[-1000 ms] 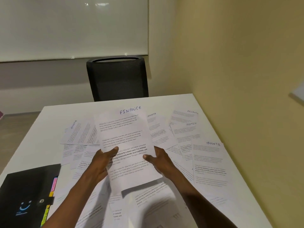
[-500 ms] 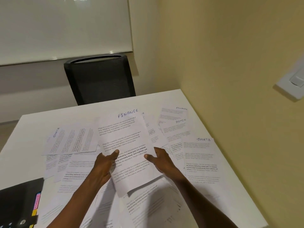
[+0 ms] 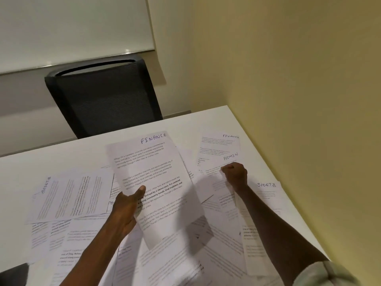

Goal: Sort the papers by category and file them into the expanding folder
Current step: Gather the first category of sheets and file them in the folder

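Note:
My left hand (image 3: 125, 207) holds a printed sheet headed FINANCE (image 3: 152, 168) raised above the table, thumb on its face. My right hand (image 3: 236, 174) is stretched to the far right, its fingers curled on the near edge of a sheet headed ADMIN (image 3: 231, 156). Behind that lies another FINANCE sheet (image 3: 218, 143). One SPORTS sheet (image 3: 266, 190) lies by my right forearm and another SPORTS sheet (image 3: 72, 195) lies sideways at the left. Several more papers overlap under my arms. Only a black corner of the expanding folder (image 3: 12, 273) shows at the bottom left.
The white table (image 3: 61, 157) stands against a yellow wall (image 3: 299, 100) on its right side. A black mesh chair (image 3: 105, 100) stands at the far edge, with a whiteboard on the wall behind it.
My right hand has let go of the FINANCE sheet and reached right to the ADMIN sheet. The left hand alone now holds the FINANCE sheet. The view has swung right, pushing the folder almost out of frame.

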`<state>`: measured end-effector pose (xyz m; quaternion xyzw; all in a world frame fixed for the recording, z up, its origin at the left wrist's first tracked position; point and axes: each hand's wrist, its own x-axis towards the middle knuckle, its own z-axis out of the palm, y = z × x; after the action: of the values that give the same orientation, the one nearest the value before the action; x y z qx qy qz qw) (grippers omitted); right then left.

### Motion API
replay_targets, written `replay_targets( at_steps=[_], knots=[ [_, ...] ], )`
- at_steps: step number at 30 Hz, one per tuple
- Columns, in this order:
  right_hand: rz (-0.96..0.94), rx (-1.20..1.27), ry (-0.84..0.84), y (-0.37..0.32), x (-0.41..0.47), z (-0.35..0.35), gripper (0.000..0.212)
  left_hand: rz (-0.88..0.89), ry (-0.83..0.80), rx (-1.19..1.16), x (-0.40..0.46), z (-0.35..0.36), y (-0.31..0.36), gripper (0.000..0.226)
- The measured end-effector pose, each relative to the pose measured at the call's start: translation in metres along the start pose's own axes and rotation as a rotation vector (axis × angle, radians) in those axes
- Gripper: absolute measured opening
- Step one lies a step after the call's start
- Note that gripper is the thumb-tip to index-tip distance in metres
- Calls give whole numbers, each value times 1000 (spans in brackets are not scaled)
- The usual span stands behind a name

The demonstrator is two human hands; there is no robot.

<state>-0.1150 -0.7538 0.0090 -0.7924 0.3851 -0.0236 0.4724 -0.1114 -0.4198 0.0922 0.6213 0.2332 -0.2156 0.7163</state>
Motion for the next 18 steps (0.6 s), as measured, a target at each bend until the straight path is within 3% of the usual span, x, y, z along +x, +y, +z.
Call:
replay_targets(
  at_steps=[3,7,12,15,18],
  knots=[
    [32,-101,22,-15,44,-8,14,-4,-10,17,21,10,2,28],
    [42,-129,134,-17,108,-5,30,3,-38,44,45,18,-1,43],
    [127,-350,126,-21,153,12,64,-2,-80,55,68,18,-1,63],
    [206,-413,159,-24,169,22,79,-12,-74,71,75,17,0,45],
    [228,-468,159,-24,176,28,79,-28,-48,99,73,15,0,28]
  ],
)
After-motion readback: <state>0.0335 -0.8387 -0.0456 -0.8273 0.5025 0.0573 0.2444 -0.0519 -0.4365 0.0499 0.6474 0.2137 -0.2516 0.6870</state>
